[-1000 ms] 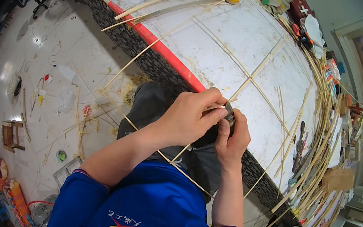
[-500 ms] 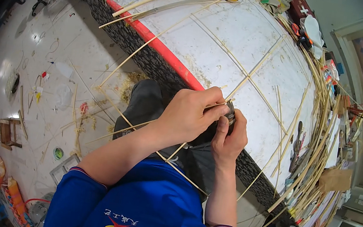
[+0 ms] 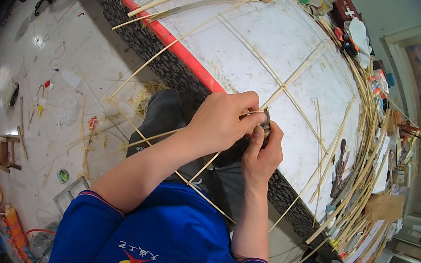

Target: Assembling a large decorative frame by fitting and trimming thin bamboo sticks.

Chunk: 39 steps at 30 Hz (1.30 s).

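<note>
One pale strip (image 3: 273,97) slants through the working spot at the near edge of the white table (image 3: 268,29), its long axis running from the lap at lower left to the upper right, so its far end points away from the person and rightward. The left hand (image 3: 222,119) is closed in a narrow pinch, thumb to index finger, beside it; whether that pinch grips this strip or a smaller piece, I cannot tell. Close by, the right hand (image 3: 262,159) is curled about a small dark object (image 3: 266,119), its kind unclear. Over the tabletop the strip crosses a second strip (image 3: 305,117) sloping down to the right. Below the left hand, a length in line with it meets a third strip (image 3: 211,203), which lies aslant before the blue shirt (image 3: 165,222).
</note>
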Motion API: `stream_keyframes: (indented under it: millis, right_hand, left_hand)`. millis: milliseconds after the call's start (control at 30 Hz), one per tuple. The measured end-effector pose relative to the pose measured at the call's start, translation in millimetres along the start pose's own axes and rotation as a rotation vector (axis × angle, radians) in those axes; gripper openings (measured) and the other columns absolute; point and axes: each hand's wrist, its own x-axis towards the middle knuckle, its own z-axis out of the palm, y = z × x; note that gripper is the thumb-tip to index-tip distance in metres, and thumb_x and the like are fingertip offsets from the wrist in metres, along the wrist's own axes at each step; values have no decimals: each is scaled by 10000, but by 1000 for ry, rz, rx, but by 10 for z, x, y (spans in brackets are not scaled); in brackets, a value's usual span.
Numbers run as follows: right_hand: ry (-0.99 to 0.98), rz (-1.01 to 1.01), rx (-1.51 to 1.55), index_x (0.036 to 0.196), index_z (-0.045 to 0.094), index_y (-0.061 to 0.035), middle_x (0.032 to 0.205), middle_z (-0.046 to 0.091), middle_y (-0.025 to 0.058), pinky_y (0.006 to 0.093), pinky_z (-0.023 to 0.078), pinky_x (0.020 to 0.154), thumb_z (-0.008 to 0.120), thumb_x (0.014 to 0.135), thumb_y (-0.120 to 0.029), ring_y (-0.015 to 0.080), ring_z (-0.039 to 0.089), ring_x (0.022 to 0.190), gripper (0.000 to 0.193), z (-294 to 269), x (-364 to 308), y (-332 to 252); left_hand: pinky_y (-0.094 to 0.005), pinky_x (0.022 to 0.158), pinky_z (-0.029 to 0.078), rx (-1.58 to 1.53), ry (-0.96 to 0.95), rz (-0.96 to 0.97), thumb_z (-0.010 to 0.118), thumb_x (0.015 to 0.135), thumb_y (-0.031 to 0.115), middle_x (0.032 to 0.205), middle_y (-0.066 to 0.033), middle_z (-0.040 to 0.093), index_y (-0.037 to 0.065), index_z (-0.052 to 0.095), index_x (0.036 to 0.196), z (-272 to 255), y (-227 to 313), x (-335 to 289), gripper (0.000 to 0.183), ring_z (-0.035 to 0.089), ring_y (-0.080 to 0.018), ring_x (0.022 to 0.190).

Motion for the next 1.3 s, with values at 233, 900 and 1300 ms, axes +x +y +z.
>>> stream_keyframes:
  millis: [233, 900, 1300]
  right_hand:
    - [139, 132, -21, 1207, 619, -19, 830, 590, 25, 291, 452, 658, 534, 1114, -317, 101, 510, 718, 324, -321, 352, 311]
    - [-113, -247, 215, 1263, 617, 7, 926, 597, 146, 358, 489, 678, 663, 983, -147, 275, 585, 751, 323, -165, -2, -40]
    - [-119, -304, 111, 1233, 644, -11, 897, 624, 156, 388, 499, 618, 710, 951, -143, 313, 621, 724, 318, -213, 16, -148]
  left_hand:
    - [-381, 592, 479, 154, -52, -31, 736, 980, 224, 706, -188, 621, 0, 655, 929, -40, -44, -194, 243, 638, -270, 611]
    - [-403, 676, 551, 138, 70, 268, 618, 1004, 68, 893, -171, 693, 25, 640, 1128, -81, 35, -398, 133, 708, -358, 800]
    - [-368, 694, 549, 16, -39, 184, 595, 1011, 56, 867, -161, 706, 11, 633, 1157, -127, 40, -378, 158, 733, -287, 784]
